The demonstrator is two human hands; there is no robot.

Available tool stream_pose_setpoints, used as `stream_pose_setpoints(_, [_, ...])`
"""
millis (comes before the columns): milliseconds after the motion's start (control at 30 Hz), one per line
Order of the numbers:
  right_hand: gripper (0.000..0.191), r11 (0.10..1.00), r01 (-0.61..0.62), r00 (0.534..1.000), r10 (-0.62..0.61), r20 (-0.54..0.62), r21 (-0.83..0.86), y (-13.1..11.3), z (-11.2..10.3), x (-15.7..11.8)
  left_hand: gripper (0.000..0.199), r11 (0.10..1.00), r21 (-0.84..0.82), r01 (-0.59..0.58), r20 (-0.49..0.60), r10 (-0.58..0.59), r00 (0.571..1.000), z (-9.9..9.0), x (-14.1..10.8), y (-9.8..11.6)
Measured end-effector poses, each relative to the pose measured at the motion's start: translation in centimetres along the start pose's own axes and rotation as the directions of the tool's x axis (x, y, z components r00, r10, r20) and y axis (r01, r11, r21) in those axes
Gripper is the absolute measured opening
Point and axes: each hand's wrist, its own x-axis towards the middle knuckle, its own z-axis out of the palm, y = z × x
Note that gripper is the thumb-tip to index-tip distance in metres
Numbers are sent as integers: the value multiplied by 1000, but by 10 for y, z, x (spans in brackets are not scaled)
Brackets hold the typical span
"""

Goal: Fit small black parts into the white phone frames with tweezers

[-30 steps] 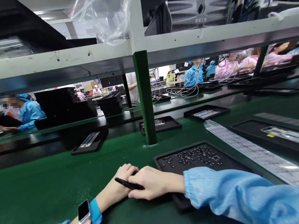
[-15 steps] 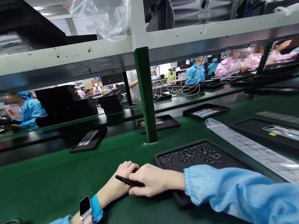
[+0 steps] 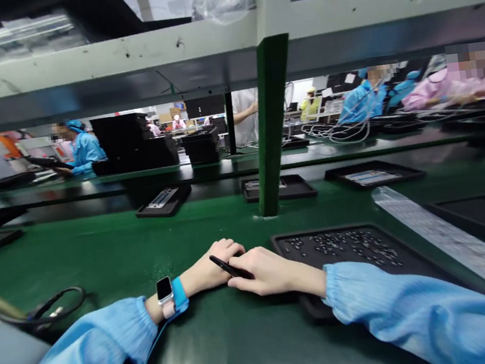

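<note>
Near the middle of the green bench, my two hands meet. My right hand [image 3: 263, 270] is closed around slim black tweezers [image 3: 230, 267], whose rear end points up to the left; their tips are hidden under the hand. My left hand [image 3: 212, 264] rests low over the bench with its fingers curled, touching or almost touching the right fingers. Whatever lies between the fingertips is hidden. To the right, partly under my right sleeve, a black tray [image 3: 286, 237] bears many small dark parts [image 3: 335, 244].
A clear plastic strip [image 3: 441, 235] lies right of the parts tray. Behind stand a green post [image 3: 273, 126] and several black trays with flat devices [image 3: 373, 176]. A black cable [image 3: 70, 304] and grey box [image 3: 12, 354] are at left. A shelf [image 3: 123, 58] runs overhead; co-workers sit beyond.
The view has swung left and slightly down, so the scene sits further right and higher. The grey box has come into view. My hands keep nearly the same pose, tweezers still in the right.
</note>
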Motion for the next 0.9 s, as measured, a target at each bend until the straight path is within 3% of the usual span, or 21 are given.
stream_pose_setpoints(367, [24, 999, -17, 1000, 17, 0, 33, 13, 13, -5, 19, 1000, 15, 1, 0, -1, 1000, 12, 5, -7])
stream_pose_setpoints(633, [26, 999, 36, 996, -38, -81, -25, 21, 23, -5, 24, 999, -22, -29, -14, 29, 999, 21, 3, -21])
stream_pose_setpoints(900, [25, 999, 48, 996, -48, -70, 0, 8, 10, 0, 14, 1000, -18, 8, -54, -9, 999, 4, 4, -18])
